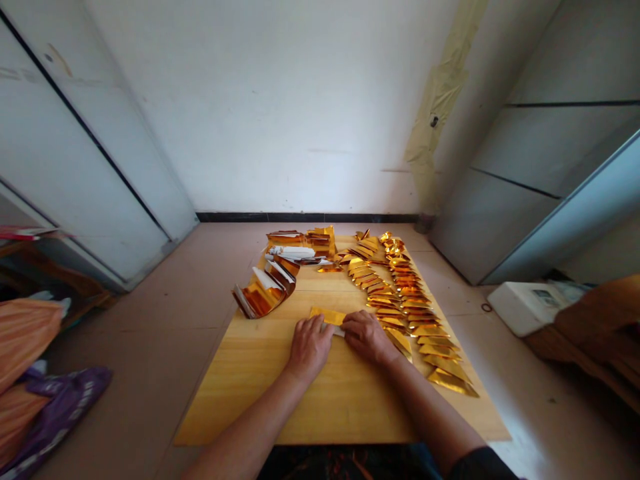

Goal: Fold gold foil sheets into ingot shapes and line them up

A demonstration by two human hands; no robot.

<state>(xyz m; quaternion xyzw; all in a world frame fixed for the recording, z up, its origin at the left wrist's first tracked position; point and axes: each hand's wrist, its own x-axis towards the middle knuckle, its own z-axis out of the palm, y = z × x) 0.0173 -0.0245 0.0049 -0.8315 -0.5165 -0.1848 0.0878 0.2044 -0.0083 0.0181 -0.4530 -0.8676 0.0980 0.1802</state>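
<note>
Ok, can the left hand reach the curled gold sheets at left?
Probably yes: only bare board separates the left hand from the curled gold sheets, though that hand touches a gold strip.

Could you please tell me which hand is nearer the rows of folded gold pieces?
Right. The right hand is close beside the rows of folded gold pieces; the left hand is farther left.

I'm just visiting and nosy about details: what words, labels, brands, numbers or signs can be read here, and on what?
None can be read.
Purple bag: pale lettering, too blurred.
White box: a patch, perhaps a label, too small.
Gold paper under the hands: no writing visible.
</note>
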